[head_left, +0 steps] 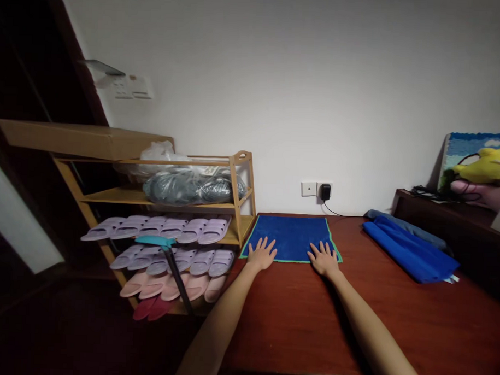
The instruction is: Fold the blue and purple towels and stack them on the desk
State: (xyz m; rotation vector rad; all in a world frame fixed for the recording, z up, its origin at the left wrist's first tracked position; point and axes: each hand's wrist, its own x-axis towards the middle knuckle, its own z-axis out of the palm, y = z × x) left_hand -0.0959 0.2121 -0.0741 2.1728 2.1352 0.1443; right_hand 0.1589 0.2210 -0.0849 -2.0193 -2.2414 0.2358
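A dark blue cloth with a green edge (291,235) lies flat on the reddish-brown table (311,315), near the wall. My left hand (261,254) rests on the cloth's near left corner, fingers spread and flat. My right hand (323,258) rests on its near right edge, fingers also spread. Neither hand holds anything.
A folded bright blue fabric (409,250) lies at the table's right. A wooden rack (237,203) with rows of lilac and pink slippers (172,247) stands left. A charger (325,192) is plugged into the wall socket. A yellow plush toy (486,165) sits on a dark cabinet, right.
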